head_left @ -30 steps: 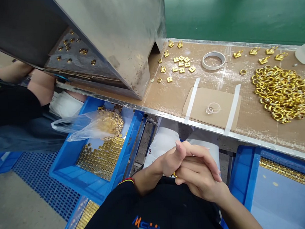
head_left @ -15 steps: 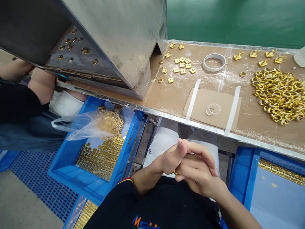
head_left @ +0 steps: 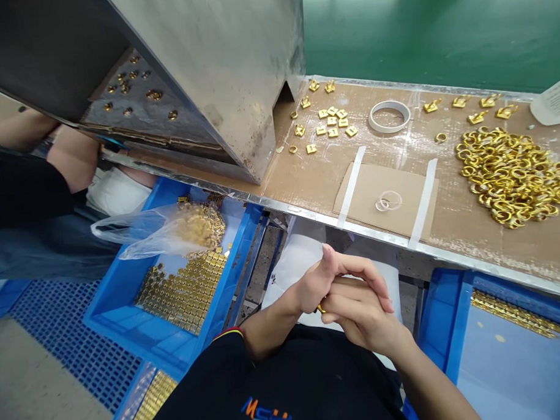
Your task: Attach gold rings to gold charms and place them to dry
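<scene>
My left hand (head_left: 317, 285) and my right hand (head_left: 364, 314) are pressed together over my lap, below the table edge. The left thumb points up, and the left fingers bend over the right hand; whatever lies under them is hidden. A small gold ring (head_left: 321, 308) shows at the tips of my closed right fingers, against the left palm. Beyond my hands, a cardboard piece (head_left: 367, 222) lies taped to the table (head_left: 297, 185), with clear thin rings (head_left: 390, 200) on it. A big heap of gold rings (head_left: 513, 174) sits to the right.
Small gold square pieces (head_left: 332, 120) and a tape roll (head_left: 389, 116) lie on the table. A metal hood (head_left: 220, 71) stands at left, near another person's arm (head_left: 73, 153). Blue trays (head_left: 138, 346) with gold parts flank me; the left one holds a plastic bag (head_left: 170, 229).
The view shifts slightly. My hands stay pressed together in nearly the same pose, and the things on the table lie as before.
</scene>
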A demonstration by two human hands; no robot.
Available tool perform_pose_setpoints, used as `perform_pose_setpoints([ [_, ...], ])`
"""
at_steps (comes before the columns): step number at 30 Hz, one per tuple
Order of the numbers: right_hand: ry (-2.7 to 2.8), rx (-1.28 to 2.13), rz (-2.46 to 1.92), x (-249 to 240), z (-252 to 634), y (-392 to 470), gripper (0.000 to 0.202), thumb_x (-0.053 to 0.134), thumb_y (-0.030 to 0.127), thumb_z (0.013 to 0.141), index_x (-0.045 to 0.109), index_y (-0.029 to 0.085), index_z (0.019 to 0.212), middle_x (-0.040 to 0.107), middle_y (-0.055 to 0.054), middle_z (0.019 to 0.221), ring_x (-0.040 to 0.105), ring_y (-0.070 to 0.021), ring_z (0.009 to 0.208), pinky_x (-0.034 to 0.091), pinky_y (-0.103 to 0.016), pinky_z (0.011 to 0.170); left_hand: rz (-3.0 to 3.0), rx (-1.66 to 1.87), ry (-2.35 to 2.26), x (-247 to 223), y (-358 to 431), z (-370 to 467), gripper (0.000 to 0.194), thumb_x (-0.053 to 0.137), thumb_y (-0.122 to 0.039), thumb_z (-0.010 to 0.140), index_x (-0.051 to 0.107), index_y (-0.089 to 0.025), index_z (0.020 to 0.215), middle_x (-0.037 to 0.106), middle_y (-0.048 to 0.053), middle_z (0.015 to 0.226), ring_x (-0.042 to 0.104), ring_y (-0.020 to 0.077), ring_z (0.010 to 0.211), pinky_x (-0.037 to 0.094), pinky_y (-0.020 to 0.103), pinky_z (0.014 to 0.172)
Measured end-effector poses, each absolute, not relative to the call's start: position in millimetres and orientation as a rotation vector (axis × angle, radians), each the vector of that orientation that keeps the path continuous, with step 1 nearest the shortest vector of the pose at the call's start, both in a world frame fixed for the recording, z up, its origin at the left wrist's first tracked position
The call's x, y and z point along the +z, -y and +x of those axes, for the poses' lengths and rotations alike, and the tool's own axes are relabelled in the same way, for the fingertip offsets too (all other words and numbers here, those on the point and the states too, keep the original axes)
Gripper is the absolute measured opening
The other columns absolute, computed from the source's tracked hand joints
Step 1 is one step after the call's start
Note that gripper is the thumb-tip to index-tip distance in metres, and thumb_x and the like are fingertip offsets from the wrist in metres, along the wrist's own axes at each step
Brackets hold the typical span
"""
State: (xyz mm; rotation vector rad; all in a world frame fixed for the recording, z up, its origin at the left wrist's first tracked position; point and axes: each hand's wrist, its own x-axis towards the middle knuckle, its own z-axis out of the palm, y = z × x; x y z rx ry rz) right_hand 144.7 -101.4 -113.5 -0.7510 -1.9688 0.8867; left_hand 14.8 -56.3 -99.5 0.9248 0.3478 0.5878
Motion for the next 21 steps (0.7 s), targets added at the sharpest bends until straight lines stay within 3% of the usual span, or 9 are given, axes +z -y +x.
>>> perform_pose_setpoints([
  [8, 1.930, 0.872, -0.724, -123.0, 142.4, 98.4, 0.030, 0.048, 0.004, 0.098, 0.058, 0.021, 0.075, 0.060, 0.001, 0.068, 0.056, -0.0144, 0.059, 0.047, -0.027, 0.054, 0.885, 0.592, -0.455, -105.3, 54.4, 17.3, 0.106, 0.002, -0.093, 0.079, 0.070, -0.012, 0.084, 0.075, 0.018, 0.077, 0.074, 0.0310, 0.087, 0.057, 0.044, 0.085],
  [14, 1.896, 0.891, -0.711, -132.3, 141.9, 96.7, 0.029, 0.048, 0.009, 0.101, 0.058, 0.020, 0.077, 0.061, 0.000, 0.068, 0.054, -0.0133, 0.058, 0.042, -0.025, 0.052, 0.792, 0.654, -0.489, -116.4, 55.4, 18.4, 0.102, 0.007, -0.090, 0.083, 0.070, -0.011, 0.083, 0.075, 0.017, 0.072, 0.074, 0.0282, 0.077, 0.057, 0.040, 0.077],
  [21, 1.867, 0.936, -0.692, -139.0, 141.1, 94.3, 0.031, 0.047, 0.012, 0.103, 0.058, 0.020, 0.075, 0.060, 0.000, 0.067, 0.056, -0.0137, 0.059, 0.044, -0.025, 0.053, 0.745, 0.681, -0.544, -123.4, 56.7, 18.3, 0.103, 0.009, -0.090, 0.084, 0.073, -0.010, 0.086, 0.076, 0.017, 0.073, 0.074, 0.0280, 0.078, 0.056, 0.040, 0.081],
])
